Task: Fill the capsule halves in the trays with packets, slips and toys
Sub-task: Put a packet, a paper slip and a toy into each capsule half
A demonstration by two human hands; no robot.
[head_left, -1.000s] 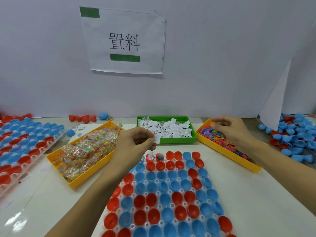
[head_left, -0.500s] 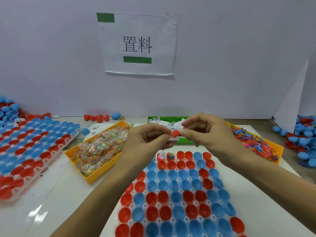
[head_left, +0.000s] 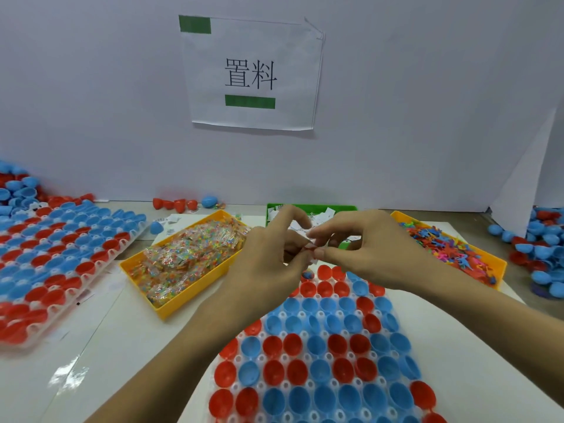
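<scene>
A clear tray [head_left: 410, 401] of red and blue capsule halves lies in front of me. Above its far end my left hand [head_left: 268, 264] and my right hand [head_left: 369, 248] meet, fingertips together. Between them they pinch a small red toy [head_left: 309, 247] and a white slip [head_left: 306, 234]. A yellow bin of packets [head_left: 180, 264] sits to the left, a green bin of slips [head_left: 311, 209] lies behind the hands, and a yellow bin of toys [head_left: 451, 248] stands to the right.
A second tray of capsule halves [head_left: 58, 264] lies at the left. Loose blue and red halves are piled at the far right [head_left: 543, 248] and far left [head_left: 18, 187]. A white wall with a paper sign [head_left: 250, 74] closes the back.
My right hand left the toy bin and came to my left hand with a red toy. The hands now hold toy and slip together. The view has shifted left.
</scene>
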